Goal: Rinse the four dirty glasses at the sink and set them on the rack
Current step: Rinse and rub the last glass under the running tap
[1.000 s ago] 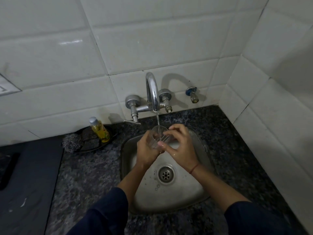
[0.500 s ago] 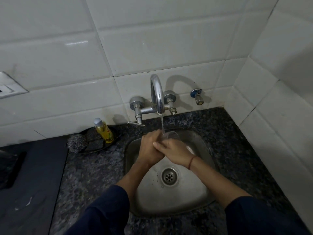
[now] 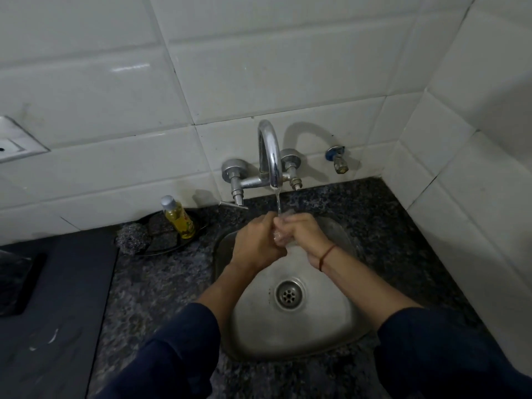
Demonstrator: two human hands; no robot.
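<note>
Both hands meet over the back of the sink, under the tap. The left hand curls round the glass from the left, and the right hand closes on it from the right. The glass sits squeezed inside this double grip, with only a clear sliver showing between the fingers. Water falls right where the hands join. A bottle and scourer sit at the worktop's back edge, left of the sink.
</note>
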